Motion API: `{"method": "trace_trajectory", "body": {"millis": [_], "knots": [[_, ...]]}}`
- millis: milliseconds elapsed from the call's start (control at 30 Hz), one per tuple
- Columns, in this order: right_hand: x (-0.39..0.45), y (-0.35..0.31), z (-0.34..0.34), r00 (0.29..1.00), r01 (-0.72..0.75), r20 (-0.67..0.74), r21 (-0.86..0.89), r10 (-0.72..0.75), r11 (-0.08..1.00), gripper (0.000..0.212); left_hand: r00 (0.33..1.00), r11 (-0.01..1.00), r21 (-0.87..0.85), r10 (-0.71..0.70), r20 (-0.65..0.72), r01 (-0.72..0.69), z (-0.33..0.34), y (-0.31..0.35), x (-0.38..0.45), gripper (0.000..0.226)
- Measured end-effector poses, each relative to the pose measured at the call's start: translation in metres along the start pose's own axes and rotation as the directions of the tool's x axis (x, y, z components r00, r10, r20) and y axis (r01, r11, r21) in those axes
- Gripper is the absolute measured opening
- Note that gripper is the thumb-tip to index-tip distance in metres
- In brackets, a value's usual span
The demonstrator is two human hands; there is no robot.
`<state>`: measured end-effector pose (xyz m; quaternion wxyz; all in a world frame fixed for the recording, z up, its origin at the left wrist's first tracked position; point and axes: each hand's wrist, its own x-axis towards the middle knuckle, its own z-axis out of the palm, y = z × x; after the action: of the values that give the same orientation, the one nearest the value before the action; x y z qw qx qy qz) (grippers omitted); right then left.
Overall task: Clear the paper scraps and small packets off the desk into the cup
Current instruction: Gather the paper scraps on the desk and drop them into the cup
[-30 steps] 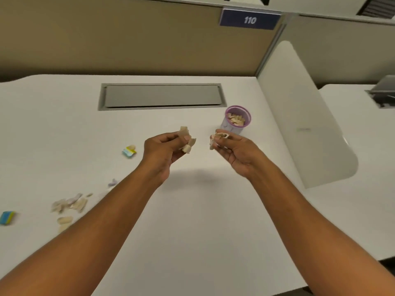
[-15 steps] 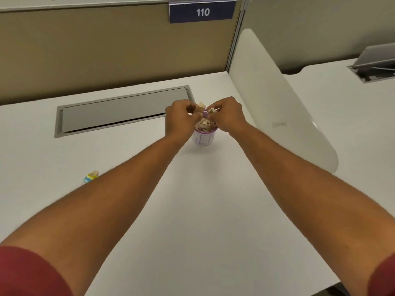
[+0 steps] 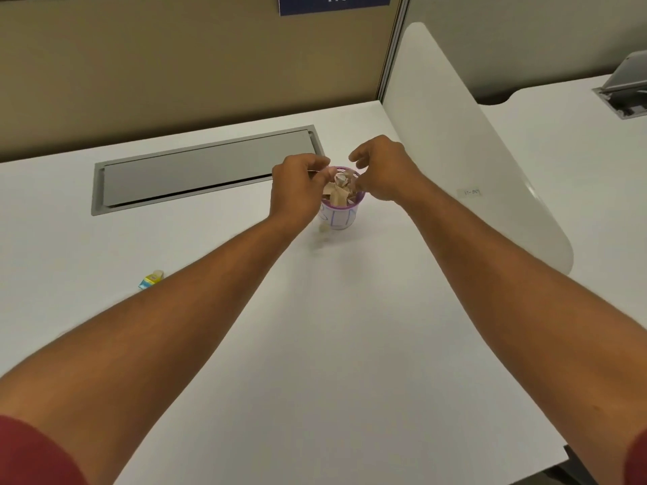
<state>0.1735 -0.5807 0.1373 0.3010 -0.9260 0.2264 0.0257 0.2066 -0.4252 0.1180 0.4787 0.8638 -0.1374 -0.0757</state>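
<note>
The small white cup (image 3: 341, 218) with a purple rim stands mid-desk, heaped with tan paper scraps (image 3: 336, 196) that stick up above the rim. My left hand (image 3: 297, 190) hovers at the cup's left side with its fingers curled over the rim, so its palm side is hidden. My right hand (image 3: 383, 171) is just right of the cup, fingers apart and holding nothing. A small blurred tan scrap (image 3: 325, 227) shows beside the cup's left wall. Far to the left, a blue and yellow packet (image 3: 150, 280) lies on the desk.
A grey cable hatch (image 3: 196, 169) is set into the white desk (image 3: 350, 344) behind the cup. A white curved divider panel (image 3: 455, 141) stands to the right and a tan partition wall behind. The neighbouring desk has an open hatch (image 3: 626, 89).
Both hands carried scraps from in front of the cup to just over it. The right hand's fingers have now spread open, and more scraps stand piled in the cup.
</note>
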Motion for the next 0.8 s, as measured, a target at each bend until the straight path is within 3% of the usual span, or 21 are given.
{"method": "trace_trajectory", "body": {"millis": [200, 333, 433, 567, 667, 800], "knots": [[-0.007, -0.005, 0.010, 0.986, 0.079, -0.144, -0.044, -0.084, 0.996, 0.026, 0.995, 0.991, -0.129, -0.045, -0.094, 0.033, -0.001, -0.009, -0.008, 0.023], [-0.010, -0.007, 0.040, 0.988, 0.150, 0.006, -0.204, -0.152, 0.968, 0.027, 0.993, 0.998, -0.060, -0.007, -0.121, -0.001, -0.011, -0.038, -0.027, 0.018], [-0.009, -0.001, 0.049, 0.967, 0.254, 0.093, -0.323, -0.236, 0.912, 0.022, 0.998, 0.999, 0.053, -0.001, -0.063, 0.004, -0.016, -0.067, -0.049, 0.018], [-0.002, -0.007, 0.043, 0.966, 0.257, 0.145, -0.400, -0.216, 0.880, 0.029, 0.998, 0.973, 0.228, -0.040, 0.037, 0.031, -0.022, -0.109, -0.078, 0.016], [0.003, -0.014, 0.026, 0.978, 0.209, 0.097, -0.319, -0.187, 0.924, 0.028, 0.991, 0.908, 0.419, -0.041, 0.128, -0.017, -0.024, -0.141, -0.100, 0.031], [0.008, -0.018, 0.003, 0.981, 0.188, 0.014, -0.273, -0.191, 0.944, 0.020, 0.963, 0.790, 0.590, -0.003, 0.270, -0.163, -0.019, -0.174, -0.130, 0.070]]}}
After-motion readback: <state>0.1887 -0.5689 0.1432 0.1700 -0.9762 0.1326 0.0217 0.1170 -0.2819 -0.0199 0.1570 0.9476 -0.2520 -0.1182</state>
